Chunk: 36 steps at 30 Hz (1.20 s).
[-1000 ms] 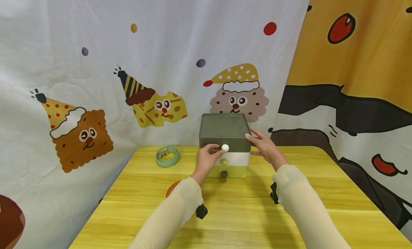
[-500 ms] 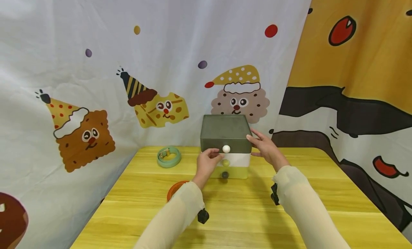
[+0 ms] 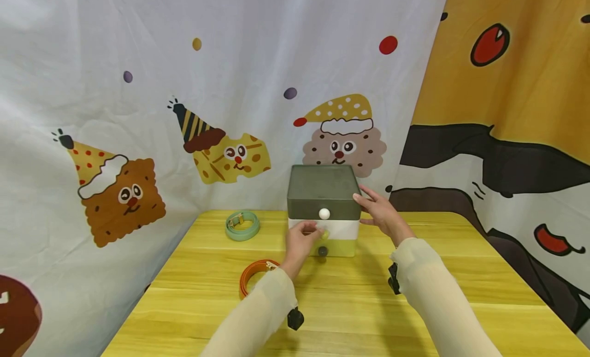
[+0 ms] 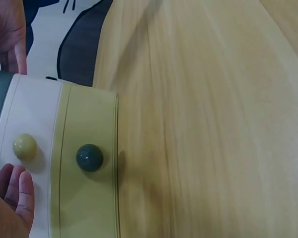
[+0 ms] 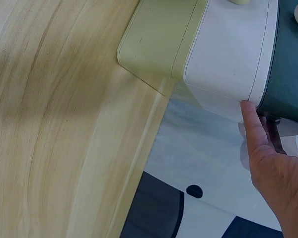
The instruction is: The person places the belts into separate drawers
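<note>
A small box of three stacked drawers (image 3: 324,182) has a dark green top drawer with a white knob (image 3: 324,213). Its white middle drawer (image 3: 341,229) bears a yellow knob (image 4: 25,147), and its yellow-green bottom drawer (image 4: 84,203) a dark green knob (image 4: 90,157). All three fronts sit flush. Beside the yellow knob is my left hand (image 3: 298,245), fingers loosely bent and spread from the thumb; the knob shows free between them in the left wrist view. My right hand (image 3: 381,212) rests its extended fingers along the box's right side.
A coiled green belt (image 3: 243,233) with a gold buckle lies left of the box on the wooden table (image 3: 350,316). Closer in, a coiled orange belt (image 3: 249,275) is partly behind my left sleeve. A printed cloth (image 3: 258,49) hangs behind the table.
My left hand has let go of the white knob and moved down to the yellow one. More of the orange belt shows. My right hand stays at the box's side.
</note>
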### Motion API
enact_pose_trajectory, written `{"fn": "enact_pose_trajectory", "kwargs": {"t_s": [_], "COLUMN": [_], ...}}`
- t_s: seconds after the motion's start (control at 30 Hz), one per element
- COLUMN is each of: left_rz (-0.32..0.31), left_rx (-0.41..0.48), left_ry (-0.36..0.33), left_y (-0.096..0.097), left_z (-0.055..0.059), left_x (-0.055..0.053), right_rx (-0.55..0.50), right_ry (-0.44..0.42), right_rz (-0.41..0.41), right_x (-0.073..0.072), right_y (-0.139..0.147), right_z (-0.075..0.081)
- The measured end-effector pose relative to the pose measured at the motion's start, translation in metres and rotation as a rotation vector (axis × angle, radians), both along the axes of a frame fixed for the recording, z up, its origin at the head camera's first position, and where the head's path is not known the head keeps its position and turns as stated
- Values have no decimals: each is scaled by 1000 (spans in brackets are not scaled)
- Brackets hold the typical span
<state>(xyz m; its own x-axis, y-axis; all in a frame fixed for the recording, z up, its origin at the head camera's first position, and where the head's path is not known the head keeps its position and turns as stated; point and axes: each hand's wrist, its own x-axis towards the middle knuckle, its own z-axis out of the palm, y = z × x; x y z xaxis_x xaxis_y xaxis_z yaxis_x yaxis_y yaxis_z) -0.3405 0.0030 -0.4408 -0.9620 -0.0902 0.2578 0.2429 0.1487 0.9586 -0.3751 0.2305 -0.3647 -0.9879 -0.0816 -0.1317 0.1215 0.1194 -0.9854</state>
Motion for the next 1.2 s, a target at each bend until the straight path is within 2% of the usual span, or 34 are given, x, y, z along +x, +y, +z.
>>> {"fn": "enact_pose_trajectory", "kwargs": {"t_s": [0.43, 0.83, 1.2], "left_rz": [27, 46, 55], "left_rx": [16, 15, 10], "left_ry": [-29, -63, -55], "left_y": [7, 11, 16], "left_z": [-15, -19, -22], "left_x": [2, -1, -2], "right_rx": [-4, 0, 1], "right_ry": [2, 6, 9], "right_rz": [14, 15, 12], "right_x": [1, 3, 0], "right_y": [0, 0, 1], "right_z": [1, 4, 1]}}
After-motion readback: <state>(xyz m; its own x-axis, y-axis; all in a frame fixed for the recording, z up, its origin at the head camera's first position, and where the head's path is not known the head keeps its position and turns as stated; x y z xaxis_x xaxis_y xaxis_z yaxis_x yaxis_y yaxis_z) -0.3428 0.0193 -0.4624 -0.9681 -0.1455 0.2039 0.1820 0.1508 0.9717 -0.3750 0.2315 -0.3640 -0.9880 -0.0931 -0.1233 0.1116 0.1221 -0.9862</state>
